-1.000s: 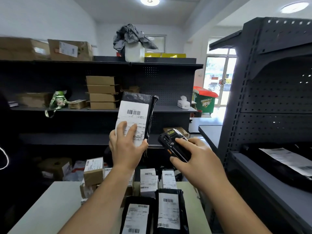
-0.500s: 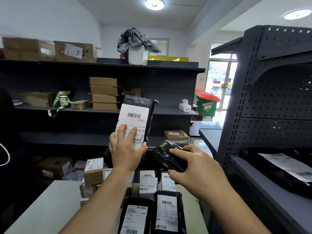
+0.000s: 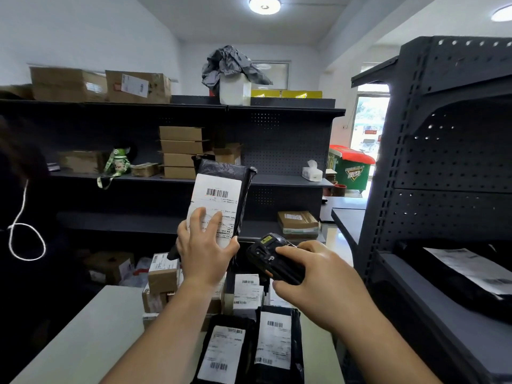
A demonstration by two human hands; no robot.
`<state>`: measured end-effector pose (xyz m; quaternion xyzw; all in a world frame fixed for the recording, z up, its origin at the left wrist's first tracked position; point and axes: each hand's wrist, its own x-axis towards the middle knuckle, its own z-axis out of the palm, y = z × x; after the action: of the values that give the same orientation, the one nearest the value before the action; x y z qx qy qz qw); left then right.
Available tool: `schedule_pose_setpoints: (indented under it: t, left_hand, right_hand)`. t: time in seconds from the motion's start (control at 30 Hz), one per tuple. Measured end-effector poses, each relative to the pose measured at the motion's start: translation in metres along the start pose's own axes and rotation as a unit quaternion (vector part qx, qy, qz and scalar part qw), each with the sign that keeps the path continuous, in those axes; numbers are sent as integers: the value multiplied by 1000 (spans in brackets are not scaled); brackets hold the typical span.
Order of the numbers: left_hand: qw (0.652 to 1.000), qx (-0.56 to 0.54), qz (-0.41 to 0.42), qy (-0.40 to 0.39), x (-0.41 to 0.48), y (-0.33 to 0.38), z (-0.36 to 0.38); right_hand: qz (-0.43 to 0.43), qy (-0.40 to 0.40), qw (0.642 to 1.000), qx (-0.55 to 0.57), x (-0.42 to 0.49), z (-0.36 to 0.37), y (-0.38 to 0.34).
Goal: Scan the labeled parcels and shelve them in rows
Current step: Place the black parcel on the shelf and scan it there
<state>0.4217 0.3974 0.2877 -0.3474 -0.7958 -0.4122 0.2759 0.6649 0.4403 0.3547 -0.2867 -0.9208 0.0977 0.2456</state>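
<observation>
the left hand has its grip clamped on the black plastic mailer with white label, upright above the pale worktop. the right hand has its grip clamped on the black handheld scanner, just right. a tilted aim could miss the barcode.

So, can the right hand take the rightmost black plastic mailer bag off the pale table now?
Probably not: the right hand grips a black handheld scanner. The black plastic mailer bag itself lies uncovered just below that hand, so only the grip stands in the way.
</observation>
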Motion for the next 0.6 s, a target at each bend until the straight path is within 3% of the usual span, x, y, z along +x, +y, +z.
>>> schedule_pose_setpoints:
  t: [0.6]
  left_hand:
    - [1000, 29, 7, 10, -27, 7, -6]
  right_hand:
    - [12, -30, 998, 48, -19, -9, 9]
